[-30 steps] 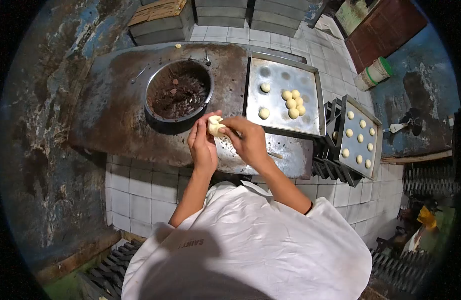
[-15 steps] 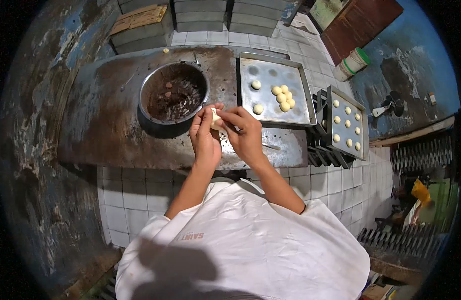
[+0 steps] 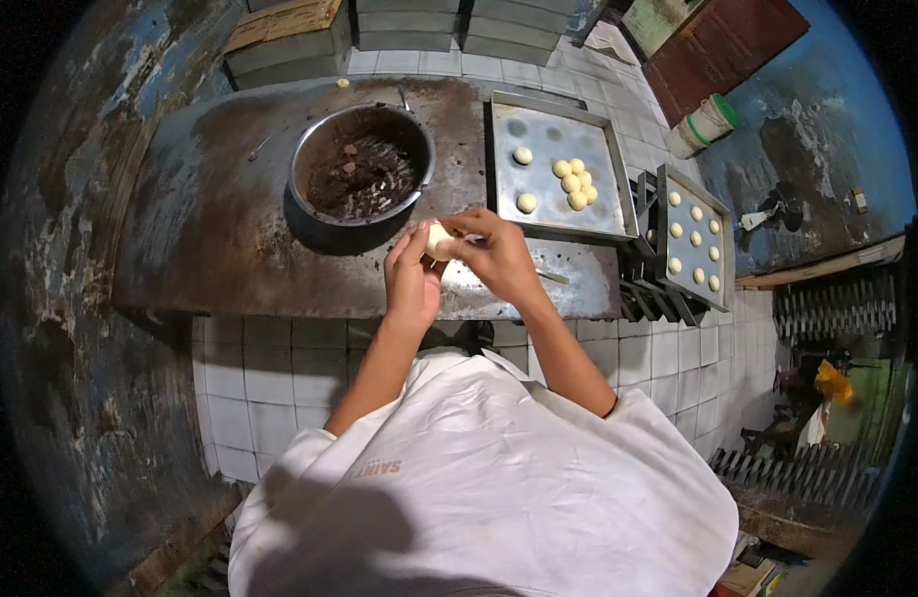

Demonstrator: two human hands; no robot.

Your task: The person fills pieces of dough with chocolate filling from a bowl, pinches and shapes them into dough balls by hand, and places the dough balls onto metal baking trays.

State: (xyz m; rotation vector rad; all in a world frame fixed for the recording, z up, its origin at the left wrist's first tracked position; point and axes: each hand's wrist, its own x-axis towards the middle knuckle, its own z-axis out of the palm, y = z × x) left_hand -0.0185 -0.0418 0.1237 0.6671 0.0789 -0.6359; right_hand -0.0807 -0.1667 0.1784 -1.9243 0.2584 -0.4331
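Note:
A pale dough ball [image 3: 438, 242] is held between both hands above the front of the worktable. My left hand [image 3: 412, 277] is closed around its left side, fingers upright. From the right, the fingers of my right hand [image 3: 497, 257] pinch its edge. Just beyond my hands stands a metal bowl [image 3: 426, 184] with dark brown filling [image 3: 364, 179] smeared over its inside. To the right lies a square metal tray [image 3: 603, 149]; two dough balls sit apart on its left, and several more are clustered near its middle.
A second tray [image 3: 694, 261] with rows of dough balls rests on a black rack [image 3: 658, 298] at the right. A thin metal utensil [image 3: 552, 277] lies near the table's [image 3: 210, 199] front edge. Farther right stands a white bucket [image 3: 705, 126] with a green lid.
The dough in my hands now looks rounder and smoother, and my right fingers have shifted over it. The camera view has tilted slightly, moving the bowl and tray up and right.

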